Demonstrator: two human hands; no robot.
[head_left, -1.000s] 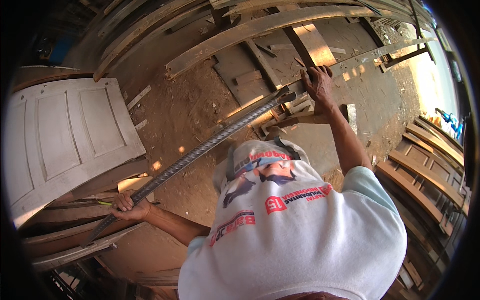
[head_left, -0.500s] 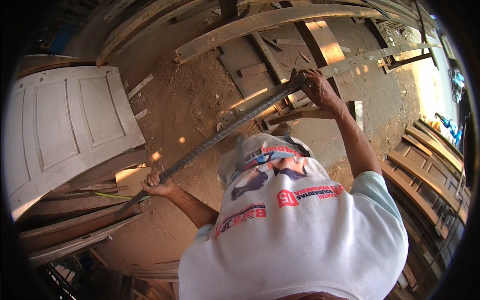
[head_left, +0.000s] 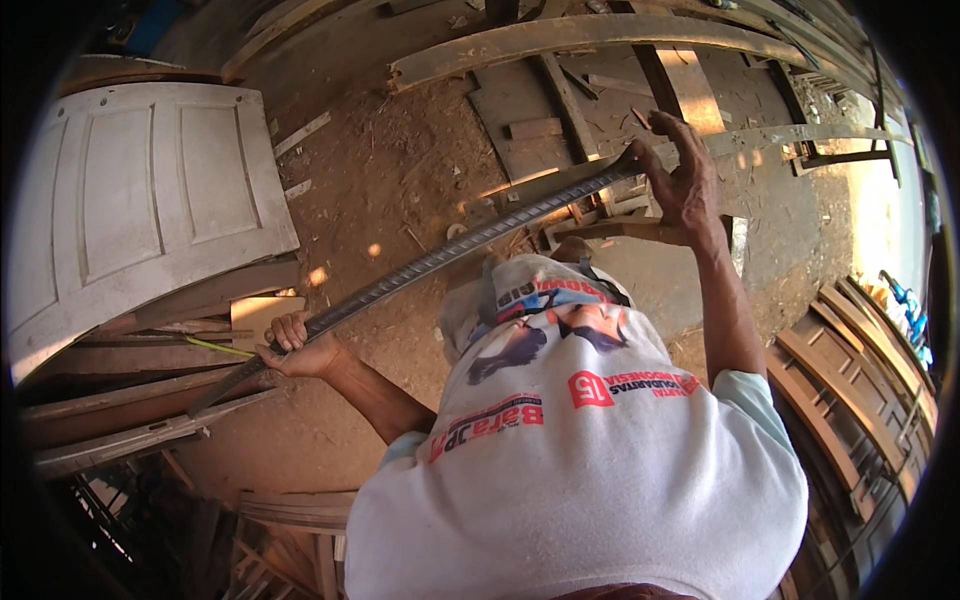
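Note:
A long, dark, ribbed steel bar [head_left: 440,258] crosses in front of me, slanting from lower left to upper right. Its lower end tapers to a flat tip beyond my left hand [head_left: 304,347], whose fingers are wrapped round it. At the upper end, my right hand [head_left: 688,192] has its fingers raised and apart, and the thumb lies against the bar's tip. The shape of that tip is partly hidden by the thumb.
A white panelled door [head_left: 160,190] lies at left, with stacked boards [head_left: 130,410] below it. Long beams [head_left: 570,38] and planks [head_left: 690,90] lie on the dirt floor ahead. Brown wooden frames [head_left: 830,410] are piled at right.
My right hand has loosened from the bar's upper end and its fingers have spread. The left hand still grips the bar, which appears slightly less steep. The whole view has shifted slightly.

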